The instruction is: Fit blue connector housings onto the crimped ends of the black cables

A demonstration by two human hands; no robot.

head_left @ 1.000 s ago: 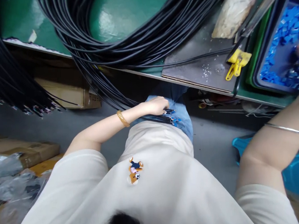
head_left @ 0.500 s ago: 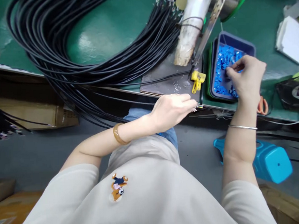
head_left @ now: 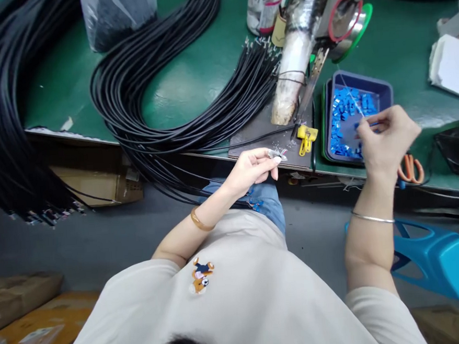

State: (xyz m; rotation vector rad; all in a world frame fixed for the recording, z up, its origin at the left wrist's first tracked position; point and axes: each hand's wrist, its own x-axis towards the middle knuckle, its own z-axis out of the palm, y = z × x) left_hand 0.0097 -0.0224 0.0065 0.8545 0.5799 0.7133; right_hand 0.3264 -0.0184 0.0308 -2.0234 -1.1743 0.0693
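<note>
My left hand (head_left: pixel 255 166) is closed in a pinch on the stripped end of a black cable (head_left: pixel 277 154), whose silvery and coloured strands stick out past the fingertips. My right hand (head_left: pixel 388 137) is closed over the near right part of a blue tray (head_left: pixel 383 89) of small blue plastic pieces (head_left: pixel 339 114). Between its fingers is a thin pale wire (head_left: pixel 350 94), running down from a green-rimmed spool (head_left: pixel 356 40). A bit of blue shows at these fingers; whether they hold it too, I cannot tell. A yellow clip (head_left: pixel 307 138) lies between the hands on a dark board (head_left: pixel 247 145).
Bundles of black cable (head_left: pixel 163 129) cover the left of the green table. A wrapped pipe (head_left: pixel 291 78) slants down above the board. Orange-handled scissors (head_left: pixel 411 168) lie at the table edge, right of my right hand. A blue stool (head_left: pixel 452 266) stands below.
The view has shifted. My right hand has come up from among the blue pieces, and the thin wire now shows at its fingers. My left hand has turned, bringing the cable end over the board's edge.
</note>
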